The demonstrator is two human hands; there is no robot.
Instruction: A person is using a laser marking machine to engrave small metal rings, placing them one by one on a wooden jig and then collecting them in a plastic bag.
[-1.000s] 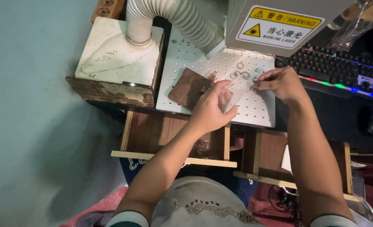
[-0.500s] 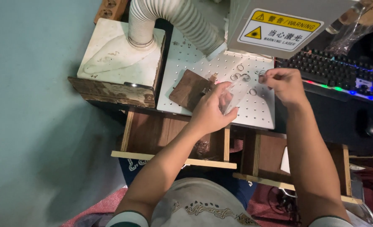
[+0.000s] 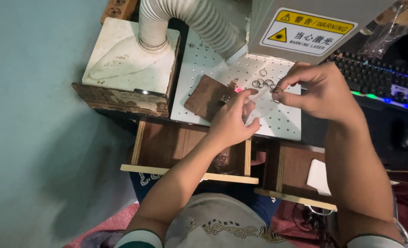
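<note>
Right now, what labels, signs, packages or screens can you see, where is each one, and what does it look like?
Warning label: on the grey machine housing, top centre-right; white rectangle with a yellow band and a yellow triangle.
Clear plastic bag: top right, above the keyboard; crinkled, see-through.
Small clear piece: held in the left hand, near the right hand; flat, transparent.
No screens in view.

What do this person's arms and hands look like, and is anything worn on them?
Both forearms are bare, and the left hand and right hand wear no gloves; no rings or watch are visible. At the bottom edge, short sleeve cuffs show, striped in dark green and white, on a light shirt with a printed pattern.
</note>
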